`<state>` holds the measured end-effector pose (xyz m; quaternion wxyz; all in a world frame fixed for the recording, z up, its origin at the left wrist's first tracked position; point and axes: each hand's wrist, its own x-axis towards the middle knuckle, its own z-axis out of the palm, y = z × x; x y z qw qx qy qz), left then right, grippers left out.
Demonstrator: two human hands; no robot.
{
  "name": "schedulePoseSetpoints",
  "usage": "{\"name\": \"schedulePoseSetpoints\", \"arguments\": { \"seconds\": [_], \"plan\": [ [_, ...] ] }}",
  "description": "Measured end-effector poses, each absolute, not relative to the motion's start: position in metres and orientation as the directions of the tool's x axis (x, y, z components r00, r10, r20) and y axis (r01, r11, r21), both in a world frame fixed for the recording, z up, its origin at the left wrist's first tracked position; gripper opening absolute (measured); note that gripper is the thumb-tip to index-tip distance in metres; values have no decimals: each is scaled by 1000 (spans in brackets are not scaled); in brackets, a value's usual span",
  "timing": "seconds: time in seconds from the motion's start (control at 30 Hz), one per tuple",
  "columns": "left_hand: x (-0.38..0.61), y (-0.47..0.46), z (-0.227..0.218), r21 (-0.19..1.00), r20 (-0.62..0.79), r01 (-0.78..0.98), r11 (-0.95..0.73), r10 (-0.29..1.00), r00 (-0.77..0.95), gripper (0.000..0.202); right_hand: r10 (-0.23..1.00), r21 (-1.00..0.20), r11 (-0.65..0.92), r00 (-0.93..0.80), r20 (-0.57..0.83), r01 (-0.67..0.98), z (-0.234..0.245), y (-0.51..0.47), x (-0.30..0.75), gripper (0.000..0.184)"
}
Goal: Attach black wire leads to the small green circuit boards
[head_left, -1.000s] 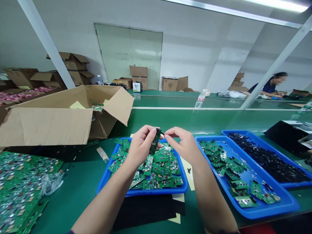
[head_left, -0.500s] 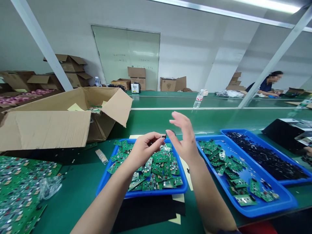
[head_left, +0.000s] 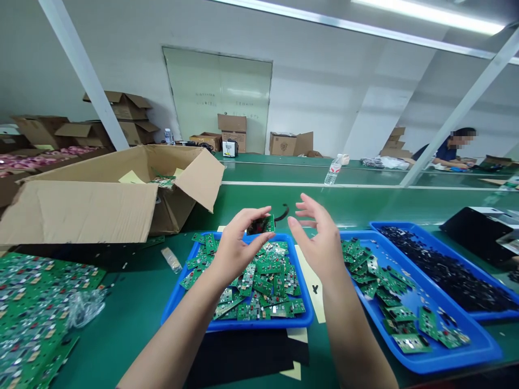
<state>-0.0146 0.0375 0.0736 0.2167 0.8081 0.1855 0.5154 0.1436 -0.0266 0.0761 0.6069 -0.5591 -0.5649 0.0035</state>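
Premises are an electronics assembly workshop. Evidence: small circuit boards (head_left: 263, 281) heaped in a blue tray (head_left: 259, 326) at lower centre, a long green workbench (head_left: 138, 324), cardboard cartons (head_left: 130, 105) stacked upper left, overhead tube lighting (head_left: 425, 16), and a co-worker (head_left: 446, 152) benched upper right.

The bare left forearm (head_left: 178, 324) is slanting in from seven o'clock, and the left hand (head_left: 233, 246) is pointing between one and two, thumb and index finger standing parted, the other fingers mostly hiding behind. The bare right forearm (head_left: 352, 324) is slanting in from five o'clock; the right hand (head_left: 320, 243) is leaning toward eleven, fingers loosely curving, thumb aiming at ten. Both palms are facing inward, standing apart.
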Motion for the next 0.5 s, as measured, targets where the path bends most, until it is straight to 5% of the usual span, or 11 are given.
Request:
{"name": "schedulePoseSetpoints", "arguments": {
  "seconds": [0.23,0.33,0.5],
  "plan": [
    [-19,39,75,323,869,124,-938,346,355,28,845,-796,387,165,508,465,81,-32,141,18],
    [-19,39,75,291,862,92,-952,303,407,27,785,-777,498,180,593,385,79,-32,135,12],
    [-20,38,77,342,836,42,-939,324,442,28,562,-539,657,133,816,528,78,-28,135,8]
  ]
}}
